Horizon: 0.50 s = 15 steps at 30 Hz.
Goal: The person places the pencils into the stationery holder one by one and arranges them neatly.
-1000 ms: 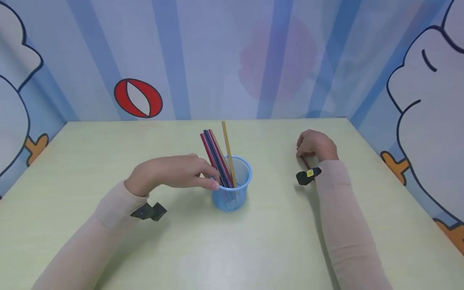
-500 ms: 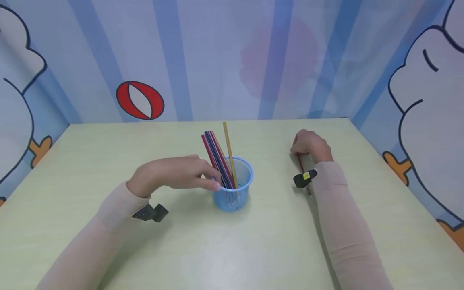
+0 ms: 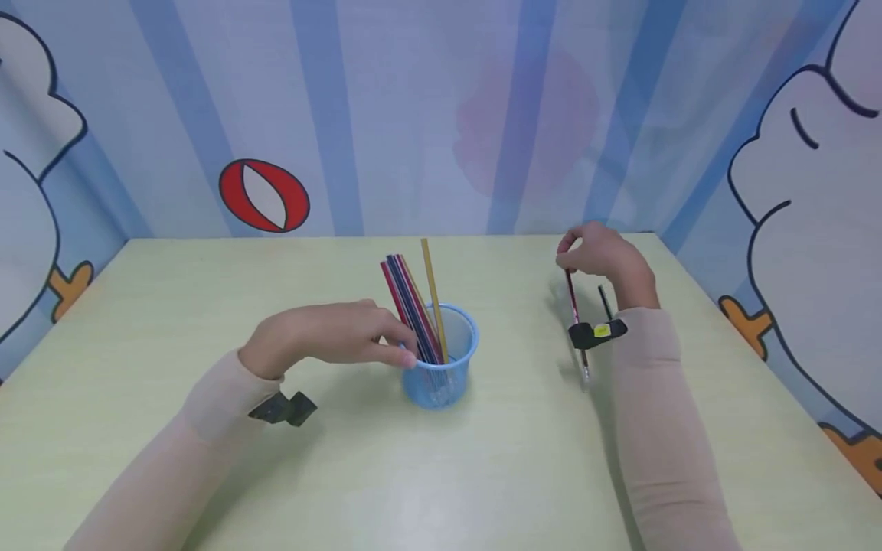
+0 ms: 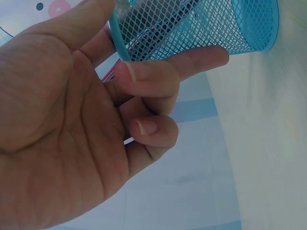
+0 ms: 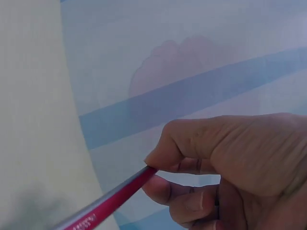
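Note:
A blue mesh pencil cup [image 3: 436, 389] stands upright mid-table, holding several pencils [image 3: 413, 302] in red, dark blue and yellow that lean to the left. My left hand [image 3: 338, 330] holds the cup at its left rim; in the left wrist view, one finger lies along the mesh wall [image 4: 211, 31] and two others are curled. Off to the right, my right hand [image 3: 608, 259] pinches the upper end of a red and silver pencil [image 5: 115, 199] between thumb and finger. That pencil slants down toward the table, partly covered by the wrist camera.
A dark pencil-like stick [image 3: 605, 301] lies by the right wrist, partly hidden. The pale table [image 3: 427, 474] ends at a blue striped backdrop [image 3: 413, 115] with cartoon prints on three sides.
My right hand has lifted and shifted slightly back and right, raising the red pencil's upper end; the dark stick has come into view. My left hand stays at the cup.

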Tool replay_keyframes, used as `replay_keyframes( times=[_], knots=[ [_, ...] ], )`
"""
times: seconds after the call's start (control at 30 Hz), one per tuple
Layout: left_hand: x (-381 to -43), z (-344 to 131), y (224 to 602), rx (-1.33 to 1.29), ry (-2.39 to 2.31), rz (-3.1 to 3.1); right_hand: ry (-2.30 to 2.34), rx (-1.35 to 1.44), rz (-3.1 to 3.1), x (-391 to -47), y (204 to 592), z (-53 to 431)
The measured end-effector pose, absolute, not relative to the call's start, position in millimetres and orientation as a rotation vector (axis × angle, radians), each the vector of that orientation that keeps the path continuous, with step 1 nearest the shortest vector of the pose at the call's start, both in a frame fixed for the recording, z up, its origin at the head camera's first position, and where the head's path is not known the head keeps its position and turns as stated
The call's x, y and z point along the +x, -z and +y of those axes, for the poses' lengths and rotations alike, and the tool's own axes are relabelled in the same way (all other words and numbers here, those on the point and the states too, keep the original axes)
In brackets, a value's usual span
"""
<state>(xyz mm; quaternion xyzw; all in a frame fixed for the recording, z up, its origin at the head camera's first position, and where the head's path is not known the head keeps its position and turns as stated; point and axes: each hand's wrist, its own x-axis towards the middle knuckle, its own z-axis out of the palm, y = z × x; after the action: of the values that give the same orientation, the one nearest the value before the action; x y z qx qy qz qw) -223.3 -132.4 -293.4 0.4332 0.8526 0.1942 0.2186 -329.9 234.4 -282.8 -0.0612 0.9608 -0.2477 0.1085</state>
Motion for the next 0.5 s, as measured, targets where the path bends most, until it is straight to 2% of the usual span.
replay_keyframes(
  times=[0.5],
  knots=[
    [-223.3, -143.9, 288.9, 1.205, -0.533, 2.381, 1.107, -0.372, 2.985, -281.1, 210.2, 213.8]
  ],
)
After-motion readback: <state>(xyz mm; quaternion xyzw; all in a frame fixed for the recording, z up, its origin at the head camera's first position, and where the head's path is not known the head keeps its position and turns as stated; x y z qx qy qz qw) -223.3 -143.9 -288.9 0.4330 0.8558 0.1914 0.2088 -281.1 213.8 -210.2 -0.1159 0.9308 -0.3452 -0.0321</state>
